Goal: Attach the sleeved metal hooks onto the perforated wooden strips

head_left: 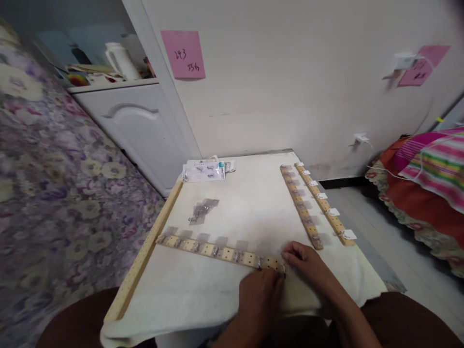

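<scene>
A long wooden strip with holes (217, 251) lies across the near part of a white cloth-covered table (253, 203), with several small metal pieces set along it. My left hand (259, 295) and my right hand (308, 263) meet at the strip's right end. Both have their fingers pinched together around a small metal ring (283, 270) at that end. A small pile of clear little bags (203, 211) lies left of centre on the cloth.
Two more holed wooden strips (311, 205) with white tags lie at the table's right. A further strip (145, 261) runs along the left edge. Packets (208, 170) sit at the far edge. A white cabinet (134, 130), a floral cloth (54, 193) and striped bedding (427, 174) surround the table.
</scene>
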Demonstrator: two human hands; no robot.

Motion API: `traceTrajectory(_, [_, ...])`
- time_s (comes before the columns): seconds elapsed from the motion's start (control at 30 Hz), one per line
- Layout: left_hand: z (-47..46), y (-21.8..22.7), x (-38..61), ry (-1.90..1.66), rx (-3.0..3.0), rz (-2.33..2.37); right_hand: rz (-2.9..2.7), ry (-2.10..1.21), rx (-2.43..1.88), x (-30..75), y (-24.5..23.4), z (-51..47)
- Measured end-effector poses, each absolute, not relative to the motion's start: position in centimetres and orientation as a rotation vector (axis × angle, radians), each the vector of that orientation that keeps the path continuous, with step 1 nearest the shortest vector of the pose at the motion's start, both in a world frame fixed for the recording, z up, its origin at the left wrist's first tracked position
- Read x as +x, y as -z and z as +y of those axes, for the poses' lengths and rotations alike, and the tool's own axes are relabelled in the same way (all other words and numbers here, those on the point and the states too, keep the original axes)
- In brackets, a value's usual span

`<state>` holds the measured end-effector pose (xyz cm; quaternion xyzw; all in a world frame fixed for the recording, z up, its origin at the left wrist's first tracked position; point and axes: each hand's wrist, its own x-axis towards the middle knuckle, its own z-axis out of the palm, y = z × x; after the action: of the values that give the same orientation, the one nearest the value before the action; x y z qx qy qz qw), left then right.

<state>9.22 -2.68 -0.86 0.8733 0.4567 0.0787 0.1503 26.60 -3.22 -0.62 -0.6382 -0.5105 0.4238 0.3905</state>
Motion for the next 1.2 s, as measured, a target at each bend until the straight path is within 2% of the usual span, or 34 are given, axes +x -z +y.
traceTrajectory(1.2, [-2.50, 0.82, 9.66, -0.255, 2.525, 1.370, -1.308, -0.983, -1.665, 26.73, 1.50, -2.76])
